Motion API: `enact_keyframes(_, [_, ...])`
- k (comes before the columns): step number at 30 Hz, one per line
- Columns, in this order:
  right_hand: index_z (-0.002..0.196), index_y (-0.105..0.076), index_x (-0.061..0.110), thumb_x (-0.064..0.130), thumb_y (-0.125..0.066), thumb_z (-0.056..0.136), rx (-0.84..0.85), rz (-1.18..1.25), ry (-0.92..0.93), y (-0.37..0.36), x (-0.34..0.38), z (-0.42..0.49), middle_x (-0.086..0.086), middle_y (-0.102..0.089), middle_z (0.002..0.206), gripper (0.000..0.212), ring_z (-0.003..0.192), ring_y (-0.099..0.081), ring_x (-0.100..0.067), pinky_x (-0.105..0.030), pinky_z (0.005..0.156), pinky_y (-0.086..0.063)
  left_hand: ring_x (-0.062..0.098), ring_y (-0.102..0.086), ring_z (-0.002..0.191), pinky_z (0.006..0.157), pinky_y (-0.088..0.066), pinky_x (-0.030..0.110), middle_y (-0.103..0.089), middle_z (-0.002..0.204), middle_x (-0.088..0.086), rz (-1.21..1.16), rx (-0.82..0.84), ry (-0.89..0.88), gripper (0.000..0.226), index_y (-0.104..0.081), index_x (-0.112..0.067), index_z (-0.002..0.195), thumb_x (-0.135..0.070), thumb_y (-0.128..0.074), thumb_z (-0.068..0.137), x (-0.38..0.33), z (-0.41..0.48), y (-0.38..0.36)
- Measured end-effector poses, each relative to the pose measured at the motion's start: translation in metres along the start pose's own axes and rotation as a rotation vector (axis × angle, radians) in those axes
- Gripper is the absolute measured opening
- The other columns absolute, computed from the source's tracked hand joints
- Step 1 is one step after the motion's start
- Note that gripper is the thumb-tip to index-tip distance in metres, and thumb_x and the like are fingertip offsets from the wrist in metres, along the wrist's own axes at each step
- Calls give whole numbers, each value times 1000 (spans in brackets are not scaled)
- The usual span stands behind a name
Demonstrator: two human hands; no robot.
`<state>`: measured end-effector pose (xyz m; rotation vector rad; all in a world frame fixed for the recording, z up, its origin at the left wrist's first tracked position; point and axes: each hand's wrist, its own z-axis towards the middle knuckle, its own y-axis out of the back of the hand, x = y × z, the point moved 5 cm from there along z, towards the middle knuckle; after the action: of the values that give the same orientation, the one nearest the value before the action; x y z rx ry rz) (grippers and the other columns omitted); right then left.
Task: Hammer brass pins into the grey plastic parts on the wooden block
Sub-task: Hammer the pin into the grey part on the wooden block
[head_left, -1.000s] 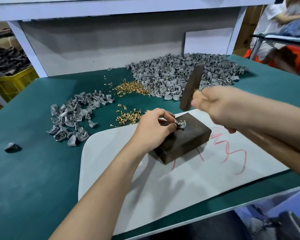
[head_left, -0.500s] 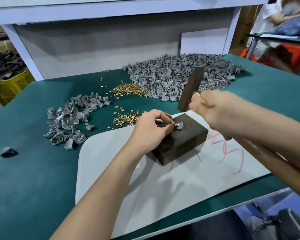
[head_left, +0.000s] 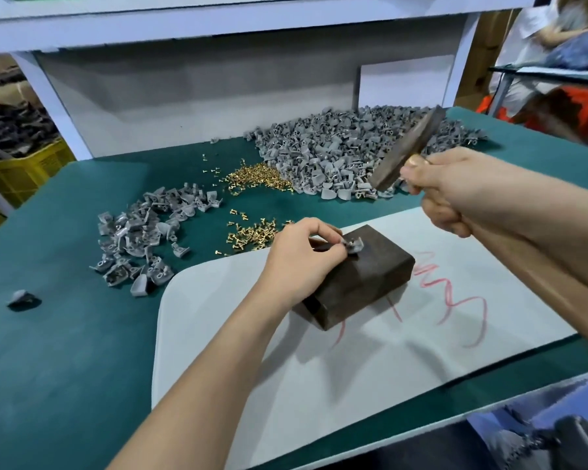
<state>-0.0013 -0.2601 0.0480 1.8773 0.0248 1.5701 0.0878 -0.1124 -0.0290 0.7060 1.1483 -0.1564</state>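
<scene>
A dark wooden block (head_left: 364, 276) lies on a white mat (head_left: 353, 361). On the block's far left corner sits a grey plastic part (head_left: 353, 245) with a pin in it, pinched by the fingertips of my left hand (head_left: 302, 259). My right hand (head_left: 455, 188) grips a hammer (head_left: 408, 149), whose dark head is raised and tilted well above and to the right of the block. Loose brass pins lie in two heaps, one near the block (head_left: 252, 232) and one further back (head_left: 255, 179).
A big heap of grey parts (head_left: 347, 150) fills the back of the green table (head_left: 65, 334), and a smaller heap (head_left: 150, 235) lies to the left. One stray grey part (head_left: 21, 297) sits far left. A person sits at the upper right. A yellow crate (head_left: 21, 174) stands left.
My right hand has lifted the hammer up and to the right, away from the block. My left hand keeps its hold on the grey part at the same spot.
</scene>
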Motion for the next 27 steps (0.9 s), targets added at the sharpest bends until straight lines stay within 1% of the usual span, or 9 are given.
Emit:
enact_keyframes(7, [75,-37,13,32,-33,102,196,167,-261,-16,-48,36,3,-26,32,33,23,-26,-11,-9,32,-21,-7,-59,73,77,-47,15,-68,92,-14,-10,3,19,14,-62,-20,70,-12,-67,80,1,0,1])
enact_keyframes(15, [73,-44,9,28,-36,101,289,175,-246,-43,-73,57,3,-30,33,34,23,-27,-11,-16,28,-22,-8,-58,74,73,-44,10,-68,93,-13,0,-5,18,14,-63,-19,69,-10,-67,80,-1,-1,1])
enact_keyframes(17, [66,-48,10,28,-38,101,328,190,-265,-46,-70,66,2,-31,34,41,24,-28,-11,-15,29,-24,-5,-59,76,75,-45,12,-68,91,-14,7,-12,14,15,-61,-18,69,-8,-65,80,-1,-1,1])
enact_keyframes(20, [36,-50,15,29,-44,98,357,116,-299,-50,-72,76,0,-36,34,64,24,-34,-11,-14,31,-29,0,-61,82,75,-46,14,-69,86,-18,-15,-16,22,13,-60,-13,72,-5,-63,81,1,-1,1])
enact_keyframes(21, [38,-52,14,29,-49,95,343,78,-308,-52,-74,78,-2,-42,36,59,27,-40,-14,-14,34,-34,0,-62,82,73,-45,13,-69,86,-20,-26,-17,28,13,-59,-12,72,-3,-63,82,1,-1,1])
enact_keyframes(23, [57,-63,9,32,-59,88,312,-40,-256,-51,-74,81,-7,-63,55,38,46,-59,-21,-21,50,-49,1,-63,83,70,-45,10,-69,88,-20,-31,-15,31,13,-58,-10,73,-1,-61,82,2,-2,1])
enact_keyframes(24, [65,-66,9,35,-62,86,294,-115,-197,-50,-73,83,-6,-68,65,33,57,-64,-21,-24,58,-50,1,-63,83,70,-45,10,-70,88,-19,-22,-17,29,13,-58,-10,74,0,-60,83,1,-1,2])
enact_keyframes(25, [64,-65,11,39,-63,85,265,-195,-126,-48,-71,85,-3,-67,66,35,61,-63,-17,-24,58,-47,2,-64,84,72,-46,10,-70,88,-16,-16,-22,21,15,-58,-10,75,1,-60,84,0,-1,5])
enact_keyframes(27, [49,-53,12,45,-61,85,179,-370,22,-42,-68,88,1,-54,52,50,53,-52,-14,-24,49,-36,5,-66,86,76,-48,14,-71,88,-8,-24,-52,12,17,-58,-10,76,4,-58,86,1,1,11])
